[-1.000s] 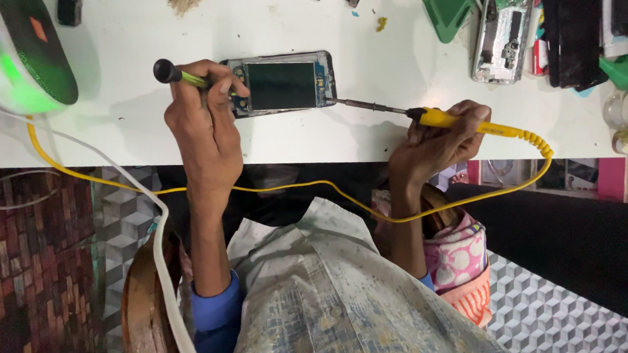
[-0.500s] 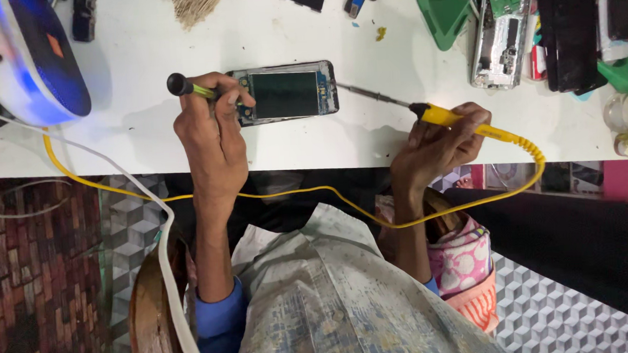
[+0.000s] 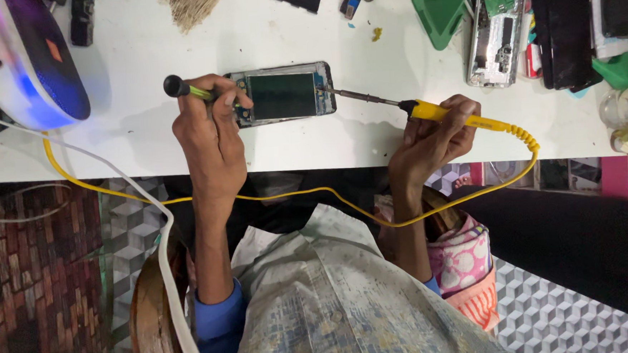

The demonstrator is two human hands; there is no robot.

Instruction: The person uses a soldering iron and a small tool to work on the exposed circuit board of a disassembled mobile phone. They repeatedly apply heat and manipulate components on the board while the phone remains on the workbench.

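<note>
Left hand (image 3: pixel 211 135) still gripping green-handled screwdriver (image 3: pixel 189 89) at opened phone (image 3: pixel 281 94), right hand (image 3: pixel 433 131) holding yellow soldering iron (image 3: pixel 425 110), tip touching the phone's right edge, lamp (image 3: pixel 25 59) now bluer.

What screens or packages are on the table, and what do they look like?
Opened phone with dark green rectangular panel: table middle, between the left hand and the yellow soldering iron in the right hand.
Silver opened phone frame: upper right, upright.
Black phone panels: far right, dark.
</note>
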